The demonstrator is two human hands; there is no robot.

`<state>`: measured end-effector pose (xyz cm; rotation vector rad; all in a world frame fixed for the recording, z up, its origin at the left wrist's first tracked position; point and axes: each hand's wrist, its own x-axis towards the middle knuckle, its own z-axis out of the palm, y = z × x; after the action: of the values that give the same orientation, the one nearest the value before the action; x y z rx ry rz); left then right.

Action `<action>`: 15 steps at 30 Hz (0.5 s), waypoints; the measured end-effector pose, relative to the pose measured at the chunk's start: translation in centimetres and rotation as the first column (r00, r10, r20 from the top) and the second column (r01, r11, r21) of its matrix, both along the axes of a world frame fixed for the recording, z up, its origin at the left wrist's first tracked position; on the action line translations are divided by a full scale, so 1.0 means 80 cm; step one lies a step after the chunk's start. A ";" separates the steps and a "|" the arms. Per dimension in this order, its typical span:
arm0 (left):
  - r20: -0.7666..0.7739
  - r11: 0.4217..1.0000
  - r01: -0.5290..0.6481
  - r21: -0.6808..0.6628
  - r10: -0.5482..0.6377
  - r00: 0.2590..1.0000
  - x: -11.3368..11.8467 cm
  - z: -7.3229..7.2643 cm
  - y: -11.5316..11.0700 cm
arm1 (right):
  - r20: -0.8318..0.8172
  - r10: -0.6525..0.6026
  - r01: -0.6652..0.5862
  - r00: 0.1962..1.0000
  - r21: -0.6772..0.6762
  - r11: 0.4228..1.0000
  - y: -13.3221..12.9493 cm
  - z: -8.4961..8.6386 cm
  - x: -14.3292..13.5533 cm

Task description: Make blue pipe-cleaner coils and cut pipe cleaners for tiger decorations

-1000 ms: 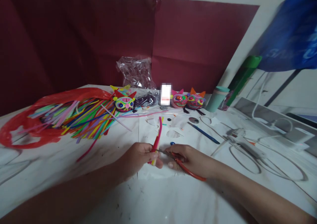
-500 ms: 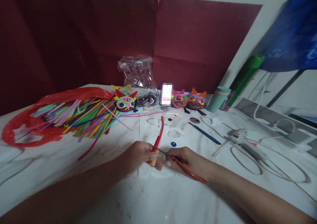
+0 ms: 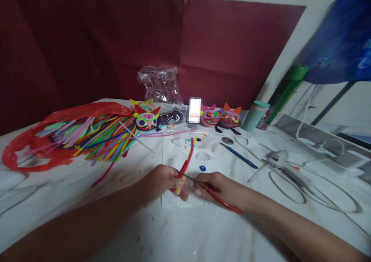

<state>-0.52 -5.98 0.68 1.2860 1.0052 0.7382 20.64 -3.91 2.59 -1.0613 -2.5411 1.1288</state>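
Note:
Near the middle of the table, my left hand (image 3: 166, 182) pinches a small bundle of pink, red and yellow strips (image 3: 188, 159), whose upper ends stick up and away. My right hand (image 3: 216, 186) is closed round the orange-handled scissors (image 3: 222, 202). The scissor blades reach left across the strips, close to my left fingertips; whether they are fully closed is hard to tell. Beyond the hands lies white paper (image 3: 174, 159) with scraps and a blue disc (image 3: 202, 168) on it.
A red plastic bag (image 3: 84, 109) of colourful strips (image 3: 107, 138) lies left. Along the back are decorated heads (image 3: 146, 119), (image 3: 230, 117), clear plastic (image 3: 160, 84) and a green cup (image 3: 255, 116). A blue pen-like tool (image 3: 239, 155) and a glue gun (image 3: 290, 169) with its cable lie right.
The upper ends of the strips have tilted slightly right, and a yellow end shows beside the pink one. Both hands stay nearly in place.

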 end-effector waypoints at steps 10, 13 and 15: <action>-0.002 1.000 -0.001 0.004 0.001 1.000 0.000 -0.001 0.003 | 0.033 -0.007 0.004 0.999 0.072 0.997 -0.001 -0.008 -0.002; -0.026 1.000 -0.017 0.019 0.018 1.000 0.001 0.004 0.001 | 0.021 -0.026 0.024 0.999 0.117 0.993 -0.001 -0.015 -0.003; -0.035 0.999 -0.019 0.027 0.020 0.999 0.000 0.006 0.001 | 0.027 -0.044 0.039 0.999 0.171 0.985 -0.001 -0.018 -0.005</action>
<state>-0.51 -5.93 1.14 1.3179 1.0409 0.7475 20.28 -3.95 1.12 -1.0899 -2.5715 0.8728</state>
